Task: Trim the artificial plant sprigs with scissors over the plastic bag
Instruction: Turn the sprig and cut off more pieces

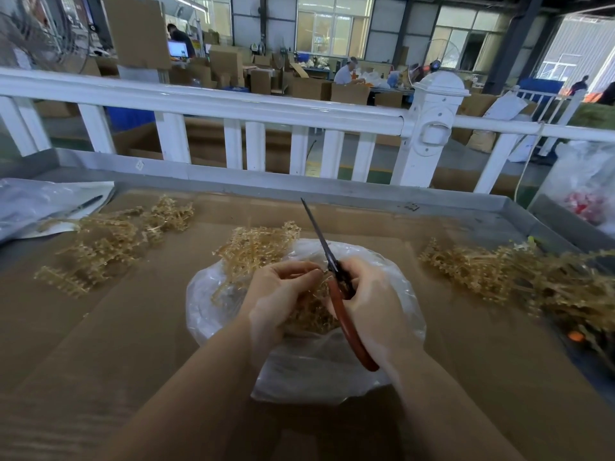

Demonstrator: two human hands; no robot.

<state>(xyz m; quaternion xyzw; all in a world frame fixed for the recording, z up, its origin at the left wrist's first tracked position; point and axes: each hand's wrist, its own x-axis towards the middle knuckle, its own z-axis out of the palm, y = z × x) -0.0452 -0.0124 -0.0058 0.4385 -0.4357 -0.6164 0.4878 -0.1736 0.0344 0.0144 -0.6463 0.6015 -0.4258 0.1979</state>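
A wide table covered in brown cardboard fills the lower view, with a white railing along its far edge and a busy workshop beyond. A clear plastic bag lies open in the middle of the cardboard, just in front of the person, and both hands work directly above it.

Three loose lots of tan plastic sprigs sit around the bag: a big heap on the right, a scattered pile on the left, and a smaller bunch behind the bag whose near end overlaps the bag's rim. Which lot is trimmed and which is waiting cannot be told from here (my guess is that the denser right heap is the stock yet to do), so the job looks somewhere mid-way, with plenty of material left whichever way it runs.

The left hand has its fingers curled round a sprig, pinching it over the bag. The right hand grips the red-handled scissors, fingers wrapped round the handles; the blades point up and away and look closed or nearly so. The sprig meets the scissors near the pivot, so a cut seems to be in hand, though no offcuts are plainly visible inside the bag.
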